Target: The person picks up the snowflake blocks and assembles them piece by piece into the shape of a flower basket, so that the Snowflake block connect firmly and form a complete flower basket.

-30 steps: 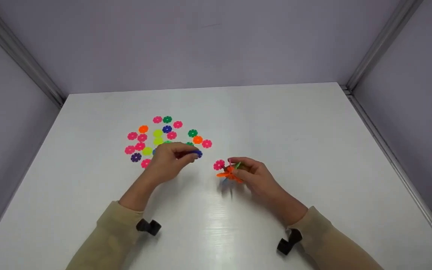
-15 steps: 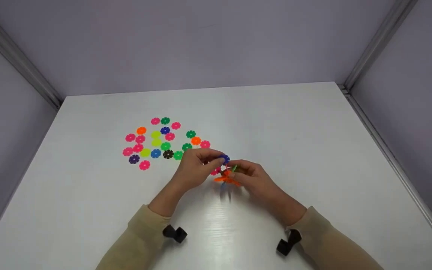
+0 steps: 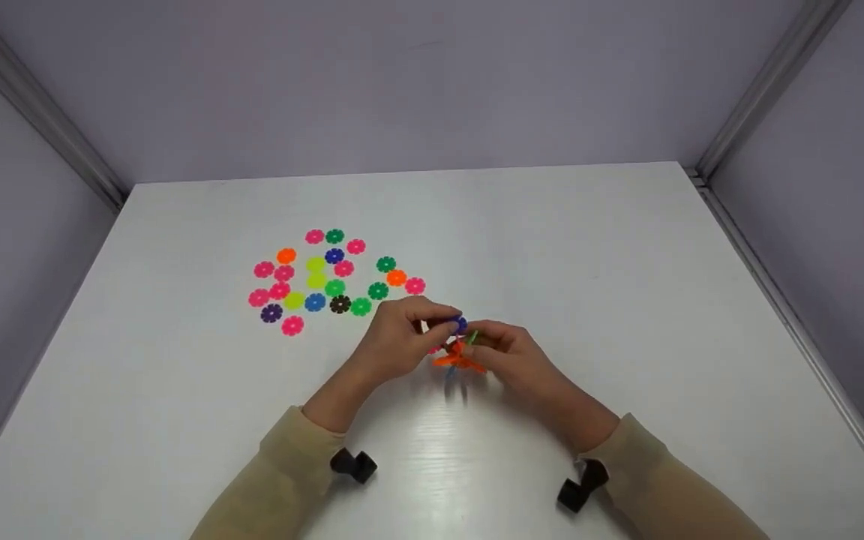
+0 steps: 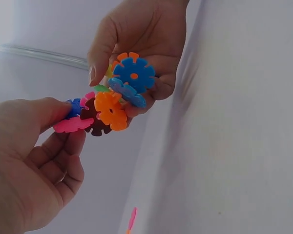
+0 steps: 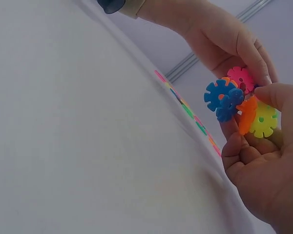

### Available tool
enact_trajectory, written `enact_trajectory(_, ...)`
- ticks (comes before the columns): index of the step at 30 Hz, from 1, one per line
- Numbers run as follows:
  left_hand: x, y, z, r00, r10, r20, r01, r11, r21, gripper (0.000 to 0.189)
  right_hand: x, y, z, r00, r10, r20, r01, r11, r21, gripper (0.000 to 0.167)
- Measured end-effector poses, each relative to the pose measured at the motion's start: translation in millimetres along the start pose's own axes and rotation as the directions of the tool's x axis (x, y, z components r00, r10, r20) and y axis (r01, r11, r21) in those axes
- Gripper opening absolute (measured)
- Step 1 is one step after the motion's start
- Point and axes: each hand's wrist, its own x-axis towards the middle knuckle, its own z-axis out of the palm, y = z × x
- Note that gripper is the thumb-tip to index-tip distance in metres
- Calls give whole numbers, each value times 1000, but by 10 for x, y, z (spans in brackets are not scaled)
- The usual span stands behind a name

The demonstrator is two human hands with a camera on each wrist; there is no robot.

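Observation:
Between thumb and fingers my left hand (image 3: 402, 337) pinches a dark blue notched plastic disc (image 3: 461, 325), a flower-shaped interlocking piece. My right hand (image 3: 511, 356) holds a cluster of interlocked discs (image 3: 460, 361) just above the table. The left wrist view shows orange, brown, pink and lighter blue discs in this cluster (image 4: 111, 111), with the dark blue disc (image 4: 75, 108) against its pink side. A yellow disc (image 5: 263, 122) shows near the right palm in the right wrist view. Fingers hide part of the joint, so whether the blue disc is slotted in I cannot tell.
Several loose discs in pink, green, yellow, orange, blue and black lie flat on the white table (image 3: 589, 277), left of centre, such as a pink disc (image 3: 292, 325) and a black disc (image 3: 340, 304). Grey walls (image 3: 432, 90) stand behind and at both sides.
My left hand has carried the dark blue disc rightwards from beside the loose discs to the cluster. The right hand has stayed nearly in place, holding the cluster.

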Motion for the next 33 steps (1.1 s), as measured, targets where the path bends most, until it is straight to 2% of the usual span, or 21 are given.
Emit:
enact_trajectory(5,5,-11,27,1000,24,17,-24,999,23,18,8,-3,-19,1000,-20,1,20,1000,-15,32)
enact_trajectory(12,-14,-33,52,1000,9,11,-9,1000,0,18,29,-8,-19,999,-34,11,33,999,42,29)
enact_trajectory(15,-21,-56,61,1000,7,-14,-7,1000,-17,18,29,-22,-20,1000,-20,-5,20,999,44,31)
enact_trajectory(18,-16,-69,66,998,-4,-66,1,999,-40,17,17,-41,-22,999,6,-46,-4,999,40,37)
enact_trajectory(24,5,-80,64,985,-46,-166,37,998,-53,14,7,-36,-38,996,45,-74,-38,995,89,49)
enact_trajectory(29,9,-71,40,987,-51,-149,47,998,-30,16,6,-22,-41,995,55,-80,-46,993,112,46)
enact_trajectory(33,12,-73,-38,988,-40,-150,42,999,9,20,14,-8,-31,993,72,-93,-58,988,144,44)
